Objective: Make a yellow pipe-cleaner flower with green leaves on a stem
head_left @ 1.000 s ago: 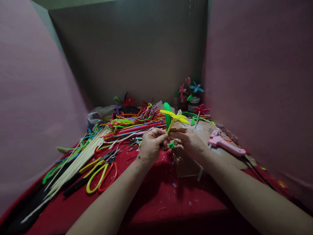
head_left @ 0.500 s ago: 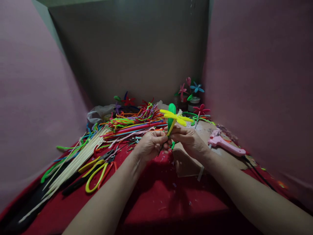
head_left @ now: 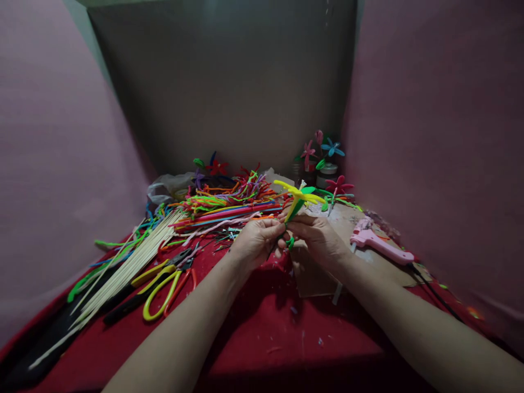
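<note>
A yellow pipe-cleaner flower (head_left: 295, 191) with a pale centre stands tilted between my hands above the red cloth. A green pipe-cleaner leaf (head_left: 298, 206) lies along its stem on the right side. My left hand (head_left: 262, 240) pinches the base of the stem, thumb and fingers closed. My right hand (head_left: 313, 232) is closed at the same spot, fingertips on the lower part of the green leaf. A curl of green pipe cleaner (head_left: 290, 243) hangs just below the fingers. The fingertips partly hide the stem's lower end.
Wooden skewers (head_left: 135, 262), pliers (head_left: 164, 267) and yellow-handled scissors (head_left: 161, 297) lie left. Bundled pipe cleaners (head_left: 229, 199) spread behind them. A pink glue gun (head_left: 379, 243) rests on cardboard (head_left: 315, 278) at right, its black cord trailing. Finished flowers (head_left: 319, 147) stand in jars behind.
The green leaf has turned from upright behind the flower to slanting along the right of its stem. A green curl shows more below the fingers. The view has shifted slightly.
</note>
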### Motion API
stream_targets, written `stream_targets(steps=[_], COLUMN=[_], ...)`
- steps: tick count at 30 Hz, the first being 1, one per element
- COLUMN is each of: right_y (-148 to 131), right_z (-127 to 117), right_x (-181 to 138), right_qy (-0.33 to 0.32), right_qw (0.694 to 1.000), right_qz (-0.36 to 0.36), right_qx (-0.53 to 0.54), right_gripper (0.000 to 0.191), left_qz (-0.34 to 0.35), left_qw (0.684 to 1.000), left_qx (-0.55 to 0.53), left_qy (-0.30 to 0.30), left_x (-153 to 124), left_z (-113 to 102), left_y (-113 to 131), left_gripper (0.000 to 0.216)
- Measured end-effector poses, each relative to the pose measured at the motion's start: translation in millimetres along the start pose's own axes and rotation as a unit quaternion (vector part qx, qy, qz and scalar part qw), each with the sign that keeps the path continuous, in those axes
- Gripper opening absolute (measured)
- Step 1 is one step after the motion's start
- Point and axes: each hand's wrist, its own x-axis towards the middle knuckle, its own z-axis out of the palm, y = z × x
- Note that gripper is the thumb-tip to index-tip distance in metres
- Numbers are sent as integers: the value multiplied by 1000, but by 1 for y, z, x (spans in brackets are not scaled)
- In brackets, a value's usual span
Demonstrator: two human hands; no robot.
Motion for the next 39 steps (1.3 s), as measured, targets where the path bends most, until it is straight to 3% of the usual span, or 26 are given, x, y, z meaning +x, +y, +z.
stream_targets(steps=[3, 7, 10, 12, 15, 20, 25, 30, 32, 35, 39], right_y=[0, -5, -9, -11, -13, -12, -11, -10, -8, -5, -2], right_z=[3, 9, 13, 14, 13, 6, -1, -1, 0, 0, 1], right_x=[-1, -3, -5, -6, -7, -5, -1, -1, -1, -1, -2], right_qy=[30, 82, 104, 120, 127, 81, -5, -21, -5, 37, 89], right_qw=[999, 996, 992, 989, 988, 991, 1000, 1000, 999, 996, 992], right_qz=[-10, -25, -37, -43, -40, -55, -20, -10, -32, -58, -59], right_qx=[-6, -26, -60, -72, -77, -93, -19, 0, -16, -47, -65], right_gripper=[18, 18, 16, 14, 11, 15, 20, 17, 15, 13, 13], left_qz=[105, 240, 293, 292, 239, 136, 54, -3, 9, 89, 245], left_qw=[984, 895, 851, 862, 916, 978, 998, 995, 997, 985, 896], left_qx=[119, 331, 394, 374, 283, 127, 7, -23, 12, 151, 350], left_qy=[83, 175, 189, 180, 152, 92, -11, -96, -80, -2, 121], left_x=[-2, -6, -7, -7, -7, -8, -9, -8, -8, -8, -7], left_z=[9, 15, 14, 13, 15, 20, 11, 1, 2, 7, 11], left_y=[-6, -15, -17, -16, -12, -3, 0, 2, 4, 4, -6], left_gripper=[20, 9, 4, 8, 12, 20, 22, 24, 25, 23, 7])
